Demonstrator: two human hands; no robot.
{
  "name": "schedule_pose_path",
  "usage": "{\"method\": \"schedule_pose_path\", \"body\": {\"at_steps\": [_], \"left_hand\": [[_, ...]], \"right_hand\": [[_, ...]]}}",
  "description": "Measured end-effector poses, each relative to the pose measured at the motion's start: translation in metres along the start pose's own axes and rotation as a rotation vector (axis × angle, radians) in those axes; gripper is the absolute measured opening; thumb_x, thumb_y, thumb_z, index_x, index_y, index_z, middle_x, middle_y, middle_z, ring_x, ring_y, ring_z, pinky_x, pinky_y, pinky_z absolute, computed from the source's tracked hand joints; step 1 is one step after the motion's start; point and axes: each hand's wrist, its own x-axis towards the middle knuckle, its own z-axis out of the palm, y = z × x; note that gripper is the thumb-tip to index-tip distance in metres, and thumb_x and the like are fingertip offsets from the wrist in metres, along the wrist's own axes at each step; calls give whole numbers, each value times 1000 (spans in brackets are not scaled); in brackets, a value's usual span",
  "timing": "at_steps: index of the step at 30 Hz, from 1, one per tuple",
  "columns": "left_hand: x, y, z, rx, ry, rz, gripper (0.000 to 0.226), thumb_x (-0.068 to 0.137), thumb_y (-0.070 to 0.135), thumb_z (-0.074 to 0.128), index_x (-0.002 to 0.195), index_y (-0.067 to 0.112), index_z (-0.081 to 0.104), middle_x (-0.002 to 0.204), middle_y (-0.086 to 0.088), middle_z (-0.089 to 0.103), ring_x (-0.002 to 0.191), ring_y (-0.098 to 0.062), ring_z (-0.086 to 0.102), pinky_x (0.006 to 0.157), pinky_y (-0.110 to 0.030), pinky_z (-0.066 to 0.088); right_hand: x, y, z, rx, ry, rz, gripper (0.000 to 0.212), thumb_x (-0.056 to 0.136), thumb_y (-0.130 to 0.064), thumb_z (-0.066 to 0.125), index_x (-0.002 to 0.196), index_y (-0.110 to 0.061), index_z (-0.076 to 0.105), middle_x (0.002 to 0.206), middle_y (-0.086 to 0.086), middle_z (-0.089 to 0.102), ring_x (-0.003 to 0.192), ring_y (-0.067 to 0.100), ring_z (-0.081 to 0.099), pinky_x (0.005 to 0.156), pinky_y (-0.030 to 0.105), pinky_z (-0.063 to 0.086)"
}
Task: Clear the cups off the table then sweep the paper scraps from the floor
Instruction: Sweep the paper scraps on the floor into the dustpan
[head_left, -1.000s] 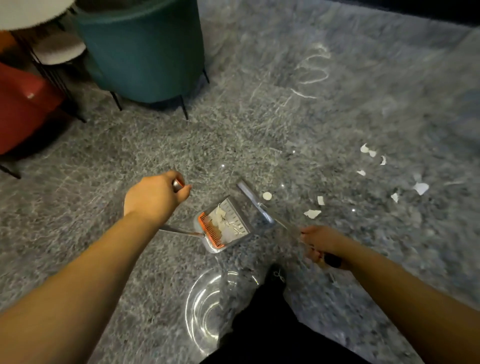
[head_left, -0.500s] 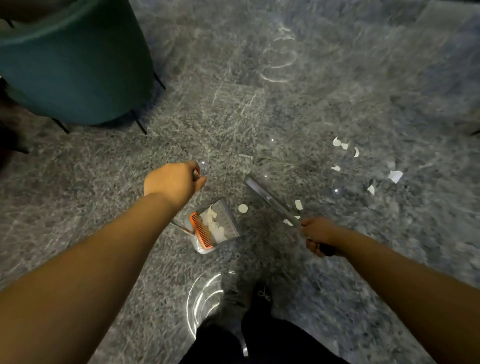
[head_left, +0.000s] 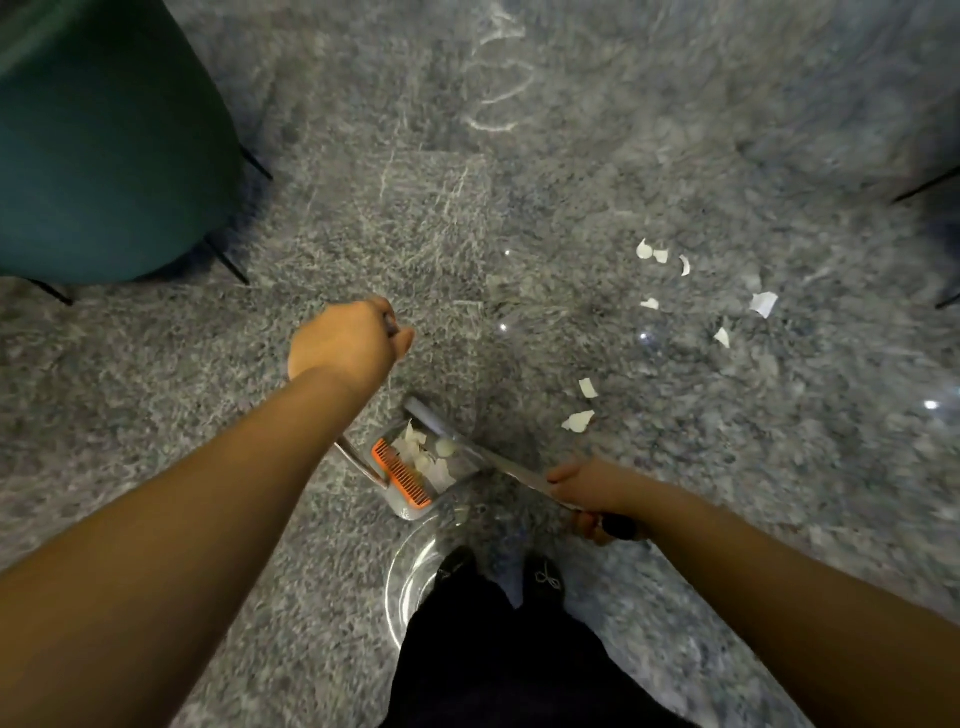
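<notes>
Your left hand (head_left: 347, 347) is curled around the top of the dustpan's upright handle (head_left: 390, 326); only a short dark tip of that handle shows past your fingers, and your forearm hides most of the shaft below. Your right hand (head_left: 589, 493) grips the broom handle (head_left: 506, 464), with the black end of the grip showing under your fingers.

The dustpan (head_left: 415, 470) sits on the grey speckled floor (head_left: 519, 218), near you and between your two arms. An orange comb strip (head_left: 401, 474) runs along its left edge. White paper scraps (head_left: 423, 456) lie inside the pan. The broom head (head_left: 428, 418) lies at the pan's far right edge; motion blur prevents a clear reading of its bristles.

More loose scraps (head_left: 577, 421) remain on the floor to the right of the pan, and a further scatter (head_left: 653, 253) lies farther off to the right, well apart from the pan.

No brand, label or writing is legible anywhere in the view.

A teal chair (head_left: 104, 145) occupies the far left and is cut off by the frame edge. Your dark trousers (head_left: 493, 649) and shoes (head_left: 543, 574) fill the near centre. A bright curved reflection (head_left: 410, 582) lies on the floor beside your left shoe; what causes it cannot be made out.
</notes>
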Motion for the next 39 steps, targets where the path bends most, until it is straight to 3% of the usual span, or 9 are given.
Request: {"method": "schedule_pose_path", "body": {"at_steps": [1,4,7,10,20,25,31,39], "left_hand": [[0,-3,-1,-1,3,0,27,93,52,54,87,27,53,67,4,50,67,-21,51,56,-29,36],[1,-13,-8,-64,-4,-18,28,93,51,56,82,25,54,63,6,49,55,-11,43,49,-27,30],[5,-22,-13,-121,-32,-9,28,92,47,59,79,23,58,65,4,53,57,-12,45,52,-29,34],[10,-21,-15,-120,-55,35,26,93,47,59,78,25,59,67,3,56,60,-15,50,52,-28,37],[30,58,-21,12,-76,396,25,92,53,56,87,28,58,64,6,54,57,-12,48,47,-25,30],[34,120,-15,65,-117,535,23,93,51,56,92,28,58,65,10,49,60,-14,46,48,-26,31],[43,190,2,128,-179,581,28,97,50,50,104,24,58,80,1,61,70,-20,54,58,-30,44],[69,237,17,156,-108,567,32,95,52,51,100,22,60,73,1,54,66,-21,50,51,-28,35]], "right_hand": [[-4,2,2,99,10,21,18,100,-15,43,103,-19,60,65,7,47,39,11,40,40,19,35],[-14,9,11,217,21,27,17,100,-17,44,108,-27,56,62,7,50,37,9,38,40,18,32],[-24,16,16,233,53,1,35,100,-16,42,134,-24,48,62,6,49,39,8,38,40,19,32],[-35,21,12,296,111,-21,44,100,-15,42,143,-24,40,65,7,50,38,8,39,39,18,32],[-54,52,-31,394,369,-98,39,101,-18,44,140,-20,45,59,8,53,38,12,46,40,23,38],[-51,74,-64,464,416,-28,32,101,-16,42,132,-11,47,61,11,49,39,15,42,41,21,34],[-41,94,-119,514,441,9,30,101,-13,41,130,-6,48,58,11,50,34,14,43,35,19,36],[-19,100,-160,558,317,100,22,101,-11,39,115,3,51,53,10,47,32,14,42,35,17,35]]}}
